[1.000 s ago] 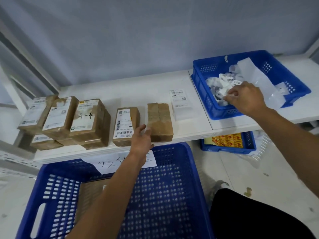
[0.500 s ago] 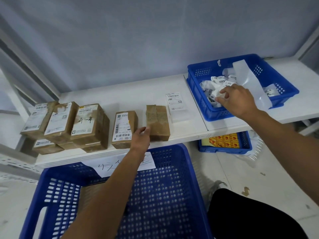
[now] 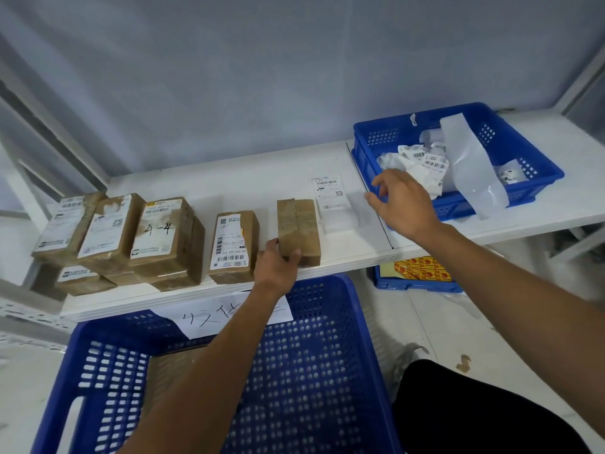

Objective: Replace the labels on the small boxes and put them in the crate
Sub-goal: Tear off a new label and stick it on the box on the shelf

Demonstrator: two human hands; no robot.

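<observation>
The plain brown cardboard box (image 3: 298, 229) with no label lies on the white shelf (image 3: 229, 181), close to the front edge. The left hand (image 3: 278, 263) has hold of its near end. The thumb is on the box's left side and the fingers curl up over the near end.

Just right of this box lies a stack of white paper labels (image 3: 330, 198) with barcodes on top. The right hand (image 3: 402, 204) hangs over the shelf beside that stack. Its fingers are spread and a little bent, and it holds nothing. Its fingertips are right by the front corner of the small blue plastic basket (image 3: 383, 139); I cannot tell if they touch it. In the basket are crumpled white peeled labels (image 3: 422, 165) and a long shiny strip of backing paper (image 3: 471, 165) that hangs over the front rim.

Just left of the plain box is a brown box with a white barcode label (image 3: 233, 247). Farther left is a pile of brown labelled boxes (image 3: 131, 237), some stacked on others.

Under the shelf edge, nearest to the person, stands the big blue plastic crate (image 3: 311, 371) with holes in its walls. A white paper sign with handwriting (image 3: 229, 314) hangs on its far rim. A flat brown piece of cardboard (image 3: 170, 365) lies in the bottom.

On the floor under the shelf sits a low blue tray of yellow and red packs (image 3: 422, 270).
</observation>
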